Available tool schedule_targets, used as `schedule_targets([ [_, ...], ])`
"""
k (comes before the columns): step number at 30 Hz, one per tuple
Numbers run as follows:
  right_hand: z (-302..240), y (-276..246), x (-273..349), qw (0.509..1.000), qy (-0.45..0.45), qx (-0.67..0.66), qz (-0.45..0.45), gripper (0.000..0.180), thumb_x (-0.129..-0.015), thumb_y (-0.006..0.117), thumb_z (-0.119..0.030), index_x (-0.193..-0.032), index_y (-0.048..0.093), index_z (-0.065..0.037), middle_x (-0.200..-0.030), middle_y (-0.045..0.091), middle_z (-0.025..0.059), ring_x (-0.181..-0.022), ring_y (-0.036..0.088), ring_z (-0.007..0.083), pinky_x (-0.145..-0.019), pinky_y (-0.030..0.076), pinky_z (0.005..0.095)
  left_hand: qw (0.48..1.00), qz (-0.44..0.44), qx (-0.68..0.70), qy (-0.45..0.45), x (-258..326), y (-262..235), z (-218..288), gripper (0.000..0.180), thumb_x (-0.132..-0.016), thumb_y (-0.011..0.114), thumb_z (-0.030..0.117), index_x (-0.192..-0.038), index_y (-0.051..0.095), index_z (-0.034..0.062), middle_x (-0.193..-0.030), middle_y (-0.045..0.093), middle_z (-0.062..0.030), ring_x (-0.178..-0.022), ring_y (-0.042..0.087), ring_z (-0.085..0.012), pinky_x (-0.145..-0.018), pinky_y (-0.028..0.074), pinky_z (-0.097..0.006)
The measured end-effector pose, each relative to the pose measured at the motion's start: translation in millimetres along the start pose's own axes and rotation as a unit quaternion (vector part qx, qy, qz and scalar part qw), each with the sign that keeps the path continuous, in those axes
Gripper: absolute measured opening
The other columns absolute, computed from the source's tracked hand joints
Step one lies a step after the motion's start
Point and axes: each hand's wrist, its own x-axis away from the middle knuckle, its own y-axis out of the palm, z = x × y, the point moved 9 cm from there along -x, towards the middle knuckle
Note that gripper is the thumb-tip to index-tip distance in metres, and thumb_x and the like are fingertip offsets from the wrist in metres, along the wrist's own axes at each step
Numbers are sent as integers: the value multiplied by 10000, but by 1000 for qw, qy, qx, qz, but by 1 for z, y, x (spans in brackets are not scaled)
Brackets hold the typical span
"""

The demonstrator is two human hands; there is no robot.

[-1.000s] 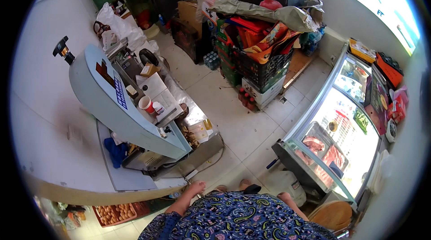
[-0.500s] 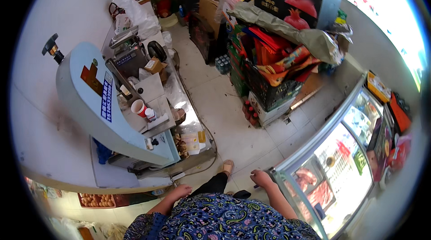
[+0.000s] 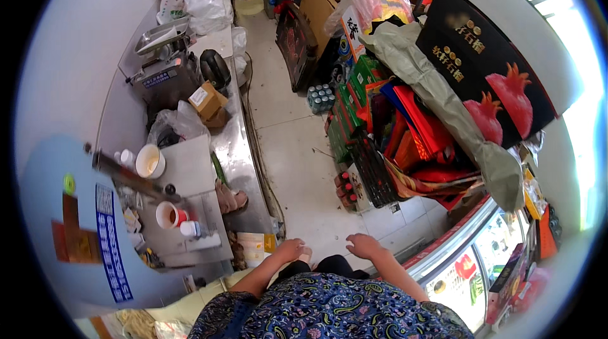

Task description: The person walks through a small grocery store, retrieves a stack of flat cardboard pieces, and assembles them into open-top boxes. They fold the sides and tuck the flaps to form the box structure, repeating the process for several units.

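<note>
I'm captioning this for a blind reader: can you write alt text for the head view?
Both bare hands, left hand and right hand, hang empty over a tiled floor. A steel counter with cups is left; stacked boxes and a glass freezer are right.

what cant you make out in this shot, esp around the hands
- Head view, left hand: palm side faces away, so whether it holds anything is unclear.
- Right hand: fingers blurred, and their undersides are hidden.
- Feet: hidden by the patterned shirt.
- Freezer: contents blurred by glass glare and cut off by the rim.
</note>
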Motion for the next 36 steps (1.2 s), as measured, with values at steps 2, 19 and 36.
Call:
schedule_targets([
  [2, -7, -42, -31, 999, 5, 33, 1, 394, -881, 575, -340, -1195, 600, -104, -1093, 645, 174, -1035, 607, 341, -898, 485, 442, 998, 45, 36, 2, -24, -33, 2, 335, -892, 552, 316, -1118, 651, 90, -1045, 664, -161, -971, 634, -339, -842, 503, -409],
  [19, -199, -243, -369, 929, -290, 196, -117, 258, -770, 564, -163, -971, 696, -70, -963, 689, 168, -923, 662, 347, -778, 534, 461, 804, 296, 429, -285, -59, -188, -72, 293, -932, 564, 156, -1172, 599, -8, -977, 677, -87, -794, 646, -156, -700, 510, -271],
  [36, 45, -485, -685, 1000, 9, -22, 16, 331, -838, 551, -238, -1082, 637, -33, -1110, 630, 206, -1069, 584, 375, -926, 474, 445, 925, 259, 230, -159, -482, -593, -126, 290, -931, 585, 200, -1151, 615, 15, -954, 679, -65, -850, 627, -140, -766, 502, -290],
])
